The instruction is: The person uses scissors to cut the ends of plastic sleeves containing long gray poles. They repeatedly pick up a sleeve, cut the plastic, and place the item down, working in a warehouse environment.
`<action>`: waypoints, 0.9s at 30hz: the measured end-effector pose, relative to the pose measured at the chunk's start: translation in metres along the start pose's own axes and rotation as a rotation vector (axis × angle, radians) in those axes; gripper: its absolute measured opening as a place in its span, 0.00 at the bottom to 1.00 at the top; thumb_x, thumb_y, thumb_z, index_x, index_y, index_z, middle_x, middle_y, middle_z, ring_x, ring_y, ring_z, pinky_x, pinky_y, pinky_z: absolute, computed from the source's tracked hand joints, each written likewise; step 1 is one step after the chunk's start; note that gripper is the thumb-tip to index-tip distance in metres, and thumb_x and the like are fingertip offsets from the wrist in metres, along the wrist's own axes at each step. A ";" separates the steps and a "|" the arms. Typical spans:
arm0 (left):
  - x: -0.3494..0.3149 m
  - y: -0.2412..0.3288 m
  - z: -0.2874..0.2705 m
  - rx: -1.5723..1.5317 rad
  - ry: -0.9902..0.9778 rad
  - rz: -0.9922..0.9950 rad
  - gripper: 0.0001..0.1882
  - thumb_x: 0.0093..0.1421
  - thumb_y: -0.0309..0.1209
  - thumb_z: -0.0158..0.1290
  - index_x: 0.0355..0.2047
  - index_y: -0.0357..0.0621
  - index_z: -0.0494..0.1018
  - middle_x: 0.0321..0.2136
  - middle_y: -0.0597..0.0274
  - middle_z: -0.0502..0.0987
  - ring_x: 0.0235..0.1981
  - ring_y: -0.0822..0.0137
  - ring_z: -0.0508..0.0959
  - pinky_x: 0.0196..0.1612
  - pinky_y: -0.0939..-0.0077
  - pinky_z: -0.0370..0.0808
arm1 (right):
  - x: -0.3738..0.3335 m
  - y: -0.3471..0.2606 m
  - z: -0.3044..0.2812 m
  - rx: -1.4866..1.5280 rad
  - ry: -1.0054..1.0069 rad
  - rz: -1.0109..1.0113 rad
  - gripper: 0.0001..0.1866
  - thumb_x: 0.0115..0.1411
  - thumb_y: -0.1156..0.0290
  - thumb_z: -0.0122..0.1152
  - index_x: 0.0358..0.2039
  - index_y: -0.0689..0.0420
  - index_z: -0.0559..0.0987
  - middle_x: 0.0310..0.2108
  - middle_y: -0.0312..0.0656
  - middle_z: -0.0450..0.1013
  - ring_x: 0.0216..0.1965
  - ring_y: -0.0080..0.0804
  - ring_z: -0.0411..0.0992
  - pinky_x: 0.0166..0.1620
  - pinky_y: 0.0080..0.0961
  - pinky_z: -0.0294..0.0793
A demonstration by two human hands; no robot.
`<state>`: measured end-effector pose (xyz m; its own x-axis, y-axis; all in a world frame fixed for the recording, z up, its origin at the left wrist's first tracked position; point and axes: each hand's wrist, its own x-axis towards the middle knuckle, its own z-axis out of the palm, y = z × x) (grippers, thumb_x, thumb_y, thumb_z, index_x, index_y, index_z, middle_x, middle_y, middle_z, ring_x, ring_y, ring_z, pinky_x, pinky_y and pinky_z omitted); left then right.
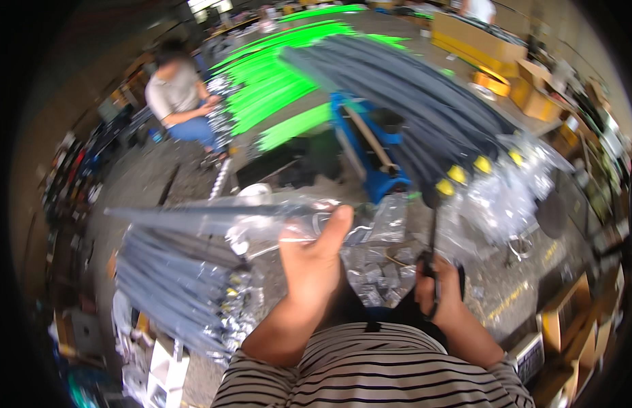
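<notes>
My left hand (310,262) is closed around one end of a long, thin dark item in a clear plastic sleeve (214,214), which reaches out to the left. Loose plastic bunches up past my thumb. In my right hand (443,292) is a pair of black-handled scissors (430,268), the dark blades pointing up and away from me. Whether the blades are apart is too blurred to tell. Below the sleeved item, at the left, lies a pile of similar dark items in clear plastic (173,289).
A large bundle of long dark grey pieces (411,88) with yellow-marked ends rests on a blue stand (356,143). Bright green strips (275,88) lie beyond. A person (180,95) sits at the far left. Cardboard boxes (533,92) stand at the right; crumpled plastic (380,272) lies before me.
</notes>
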<state>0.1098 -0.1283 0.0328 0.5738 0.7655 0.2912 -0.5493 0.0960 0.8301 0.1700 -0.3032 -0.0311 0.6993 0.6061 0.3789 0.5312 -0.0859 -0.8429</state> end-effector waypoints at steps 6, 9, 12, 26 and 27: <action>0.063 0.054 -0.092 0.065 0.258 -0.112 0.09 0.53 0.28 0.45 0.23 0.31 0.66 0.12 0.59 0.68 0.07 0.68 0.68 0.08 0.78 0.63 | -0.049 0.047 -0.003 0.134 -0.077 0.091 0.32 0.52 0.37 0.37 0.23 0.59 0.62 0.10 0.33 0.57 0.09 0.19 0.56 0.13 0.15 0.52; 0.098 0.048 -0.194 0.404 0.403 -0.353 0.14 0.53 0.33 0.45 0.21 0.29 0.65 0.09 0.59 0.66 0.05 0.69 0.65 0.06 0.76 0.61 | -0.062 0.059 -0.004 0.065 -0.280 0.139 0.26 0.58 0.45 0.36 0.30 0.61 0.61 0.10 0.35 0.60 0.10 0.20 0.57 0.14 0.16 0.53; 0.114 0.003 -0.305 0.814 0.414 -0.552 0.18 0.52 0.36 0.46 0.18 0.29 0.67 0.07 0.57 0.66 0.05 0.66 0.66 0.08 0.70 0.61 | -0.064 0.065 0.001 0.111 -0.468 0.287 0.21 0.60 0.55 0.43 0.41 0.61 0.65 0.22 0.34 0.64 0.17 0.17 0.57 0.21 0.14 0.58; 0.157 -0.171 -0.406 1.293 0.287 -1.028 0.24 0.51 0.46 0.42 0.14 0.35 0.71 0.09 0.59 0.70 0.10 0.66 0.72 0.16 0.73 0.72 | -0.080 0.267 0.050 1.568 -0.347 2.024 0.14 0.59 0.60 0.46 0.26 0.58 0.70 0.21 0.39 0.65 0.23 0.24 0.63 0.24 0.17 0.63; 0.159 -0.179 -0.408 1.281 0.309 -1.032 0.25 0.52 0.47 0.42 0.15 0.35 0.71 0.10 0.59 0.71 0.10 0.66 0.72 0.16 0.74 0.72 | -0.080 0.298 0.054 1.855 -0.430 2.220 0.16 0.59 0.58 0.45 0.24 0.58 0.69 0.18 0.38 0.64 0.19 0.23 0.62 0.21 0.17 0.61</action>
<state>0.0518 0.2361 -0.2634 0.1358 0.8197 -0.5565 0.8633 0.1778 0.4724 0.2467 -0.3346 -0.3326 -0.6082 0.6693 -0.4268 -0.6990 -0.1969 0.6875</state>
